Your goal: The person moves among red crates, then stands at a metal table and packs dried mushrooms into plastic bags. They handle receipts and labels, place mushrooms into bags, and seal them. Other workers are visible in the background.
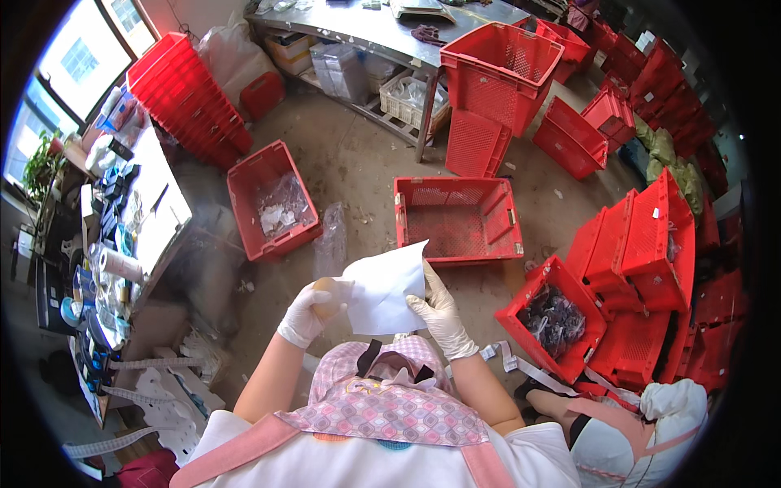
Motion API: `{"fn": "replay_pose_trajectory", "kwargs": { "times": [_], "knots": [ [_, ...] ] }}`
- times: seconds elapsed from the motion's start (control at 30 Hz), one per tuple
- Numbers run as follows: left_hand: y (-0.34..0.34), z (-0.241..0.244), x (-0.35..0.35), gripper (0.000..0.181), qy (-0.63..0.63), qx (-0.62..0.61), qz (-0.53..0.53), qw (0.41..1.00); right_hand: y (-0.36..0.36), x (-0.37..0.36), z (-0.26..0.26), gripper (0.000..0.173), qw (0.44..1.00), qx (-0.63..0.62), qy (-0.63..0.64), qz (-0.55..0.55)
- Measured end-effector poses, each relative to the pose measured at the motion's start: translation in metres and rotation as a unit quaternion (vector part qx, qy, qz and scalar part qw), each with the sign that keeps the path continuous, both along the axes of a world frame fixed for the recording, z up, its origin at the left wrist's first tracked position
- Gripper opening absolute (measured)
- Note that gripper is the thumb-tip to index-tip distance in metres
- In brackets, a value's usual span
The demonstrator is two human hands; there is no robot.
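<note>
White gloves cover both hands, which are raised above the floor in front of my body. Between them is a sheet of white paper (385, 290), bent slightly with one corner pointing up. My left hand (311, 310) holds a round tan object (327, 297), and its fingertips meet the paper's left edge. At the paper's right edge, my right hand (439, 308) grips the sheet between thumb and fingers. What the tan object is, I cannot tell. Beyond the paper, an open red plastic crate (457, 251) sits on the floor.
At left, a red crate (274, 244) contains clear plastic film. Crumpled plastic (331, 235) lies beside it. A crate of dark wrapped items (552, 320) stands right, near stacked crates (634, 244). A cluttered table (161, 201) borders the left; a coworker (616, 439) is at lower right.
</note>
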State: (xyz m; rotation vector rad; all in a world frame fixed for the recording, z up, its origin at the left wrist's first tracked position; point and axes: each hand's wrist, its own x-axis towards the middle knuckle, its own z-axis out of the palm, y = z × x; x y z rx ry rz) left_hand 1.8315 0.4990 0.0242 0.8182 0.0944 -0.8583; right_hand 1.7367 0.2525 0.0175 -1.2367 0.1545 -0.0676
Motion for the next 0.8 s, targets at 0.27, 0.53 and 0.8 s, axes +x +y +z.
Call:
{"fn": "replay_pose_trajectory", "kwargs": {
  "times": [0.27, 0.53, 0.8],
  "knots": [
    [-0.048, 0.015, 0.06, 0.049, -0.052, 0.041, -0.039, 0.997, -0.065, 0.072, -0.002, 0.085, 0.999, -0.027, 0.002, 0.036],
    [-0.049, -0.003, 0.124, 0.042, 0.027, 0.092, -0.015, 0.995, -0.046, 0.119, -0.036, 0.049, 0.919, -0.394, 0.002, -0.008],
    [-0.037, -0.014, 0.208, 0.044, 0.016, 0.082, -0.097, 0.992, -0.033, 0.181, -0.036, 0.024, 0.875, -0.478, 0.064, -0.042]
  ]
}}
